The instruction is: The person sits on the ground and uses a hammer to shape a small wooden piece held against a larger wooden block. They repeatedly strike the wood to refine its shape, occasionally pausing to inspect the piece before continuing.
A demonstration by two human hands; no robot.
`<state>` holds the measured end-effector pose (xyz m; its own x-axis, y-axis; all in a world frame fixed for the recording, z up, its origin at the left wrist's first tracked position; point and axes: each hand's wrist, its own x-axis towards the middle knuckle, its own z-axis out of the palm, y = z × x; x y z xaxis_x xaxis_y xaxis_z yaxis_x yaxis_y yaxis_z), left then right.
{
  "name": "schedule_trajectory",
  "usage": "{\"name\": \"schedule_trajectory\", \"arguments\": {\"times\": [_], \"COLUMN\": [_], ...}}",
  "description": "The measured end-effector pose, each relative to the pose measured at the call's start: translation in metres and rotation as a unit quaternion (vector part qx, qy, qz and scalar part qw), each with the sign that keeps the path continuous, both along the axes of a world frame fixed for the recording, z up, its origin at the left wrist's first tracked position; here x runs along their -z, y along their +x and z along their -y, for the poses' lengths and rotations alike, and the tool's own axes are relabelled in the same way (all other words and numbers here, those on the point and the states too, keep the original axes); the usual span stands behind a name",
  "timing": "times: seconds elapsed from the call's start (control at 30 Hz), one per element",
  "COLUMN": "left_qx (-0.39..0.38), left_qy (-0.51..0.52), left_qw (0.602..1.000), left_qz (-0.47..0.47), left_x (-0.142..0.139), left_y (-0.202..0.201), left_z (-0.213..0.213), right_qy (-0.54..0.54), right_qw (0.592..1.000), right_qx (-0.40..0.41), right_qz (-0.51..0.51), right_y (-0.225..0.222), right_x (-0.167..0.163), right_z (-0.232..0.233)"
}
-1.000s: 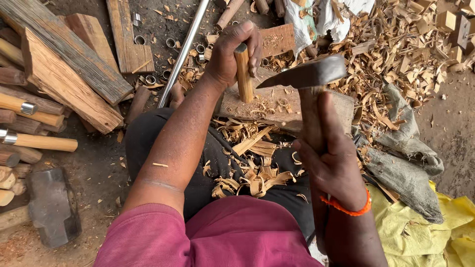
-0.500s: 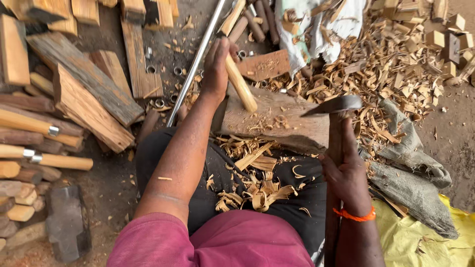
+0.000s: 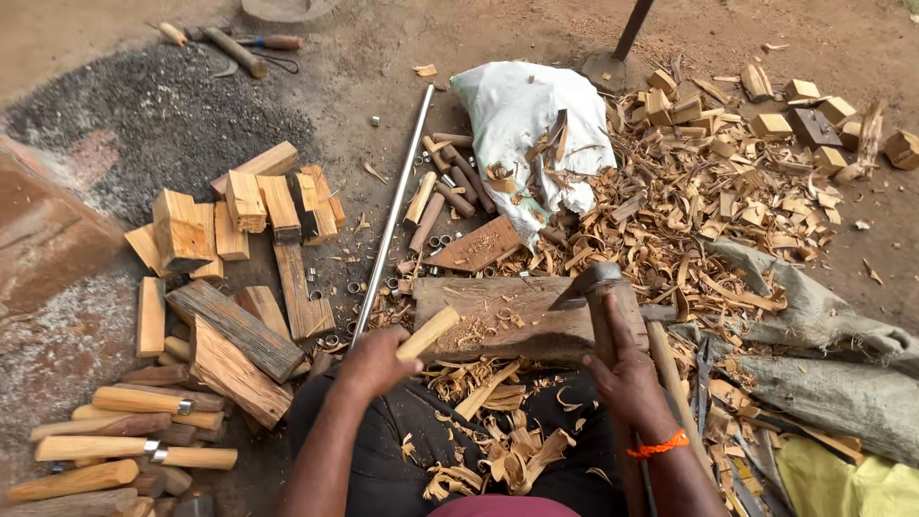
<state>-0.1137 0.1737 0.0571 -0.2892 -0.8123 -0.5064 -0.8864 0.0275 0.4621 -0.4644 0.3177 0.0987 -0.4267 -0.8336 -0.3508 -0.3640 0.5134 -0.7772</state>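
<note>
Dirt floor (image 3: 402, 57), shavings (image 3: 708, 211), seemingly worn chopping block (image 3: 507, 321).

Even, soft daylight fills the scene, with only faint shadows (no glare anywhere). Focus is sharp throughout, though the wide lens bends the edges slightly, and colours look warm.

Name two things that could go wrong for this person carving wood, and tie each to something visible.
1. The left hand holds a short wooden stick on the chopping block, close to the axe in the right hand; a stray blow could hit the fingers.
2. Shavings lie on the lap, and more cover the ground; one could fly up or hide sharp bits.
</note>
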Motion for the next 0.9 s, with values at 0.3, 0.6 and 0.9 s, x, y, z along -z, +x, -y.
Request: {"name": "schedule_trajectory", "arguments": {"times": [0.3, 0.6, 0.9], "left_qx": [-0.047, 0.131, -0.197], "left_qy": [-0.186, 0.172, 0.174], "left_qw": [0.979, 0.889, 0.695], "left_qz": [-0.070, -0.405, -0.669], "left_x": [0.007, 0.056, 0.010], "left_y": [-0.051, -0.117, -0.040], "left_z": [0.015, -0.116, -0.099], "right_qy": [-0.051, -0.069, -0.074], "right_qw": [0.992, 0.990, 0.994], "right_qx": [-0.069, -0.065, -0.053], "right_qz": [-0.097, -0.109, -0.061], "right_y": [-0.008, -0.011, -0.005], "right_x": [0.002, 0.004, -0.004], "right_z": [-0.001, -0.003, 0.000]}}
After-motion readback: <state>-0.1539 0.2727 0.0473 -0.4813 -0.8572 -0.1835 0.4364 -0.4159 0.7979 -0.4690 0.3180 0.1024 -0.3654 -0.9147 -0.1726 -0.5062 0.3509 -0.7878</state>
